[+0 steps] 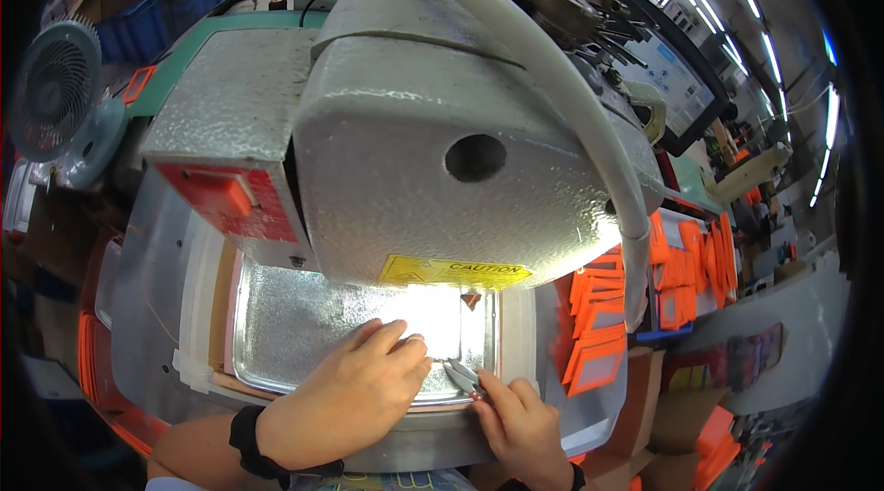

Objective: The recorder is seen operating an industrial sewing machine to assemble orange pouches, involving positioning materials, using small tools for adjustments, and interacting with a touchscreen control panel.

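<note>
My left hand (343,391) is over a shiny metal tray (285,311) under the grey machine head, its fingers bent and drawn together. Whatever those fingertips pinch is too small or hidden to make out. In my right hand (523,426) is a small pair of metal snips (462,377), its jaws pointing up and left towards the left fingertips. Bright lamp light washes out the tray's middle. A small brown piece (471,300) lies by the tray's far right part, close under the machine.
The grey machine head (414,141) hangs low over the tray, a thick hose (543,40) running down its right side. Orange-framed pieces (599,344) stand in a row to the right. At left are a red switch box (226,201) and a fan (63,86). An open cardboard box (677,422) stands lower right.
</note>
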The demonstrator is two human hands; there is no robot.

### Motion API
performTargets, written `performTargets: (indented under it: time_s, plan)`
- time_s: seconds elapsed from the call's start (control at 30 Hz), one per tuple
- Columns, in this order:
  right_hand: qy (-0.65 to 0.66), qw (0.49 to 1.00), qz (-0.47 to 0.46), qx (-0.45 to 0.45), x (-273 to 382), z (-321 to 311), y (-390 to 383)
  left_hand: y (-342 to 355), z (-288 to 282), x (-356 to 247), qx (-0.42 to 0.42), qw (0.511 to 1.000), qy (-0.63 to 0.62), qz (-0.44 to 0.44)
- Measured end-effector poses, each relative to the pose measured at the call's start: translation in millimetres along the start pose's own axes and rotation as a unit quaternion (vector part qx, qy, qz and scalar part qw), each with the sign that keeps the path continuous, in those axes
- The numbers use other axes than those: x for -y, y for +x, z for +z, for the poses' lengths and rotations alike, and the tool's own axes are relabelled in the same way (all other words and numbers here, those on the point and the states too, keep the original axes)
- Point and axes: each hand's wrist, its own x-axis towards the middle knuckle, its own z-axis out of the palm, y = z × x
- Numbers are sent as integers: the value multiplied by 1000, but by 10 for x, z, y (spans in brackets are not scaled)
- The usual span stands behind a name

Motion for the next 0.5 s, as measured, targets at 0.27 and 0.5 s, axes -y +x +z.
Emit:
performTargets:
  time_s: [0.27, 0.5]
  plan:
    - [70, 996, 52, 14, 42, -12, 8, -9, 33, 2, -10, 1000, -6, 5]
    - [133, 989, 59, 4, 15, 26, 10, -8, 16, -11, 4, 1000, -4, 1]
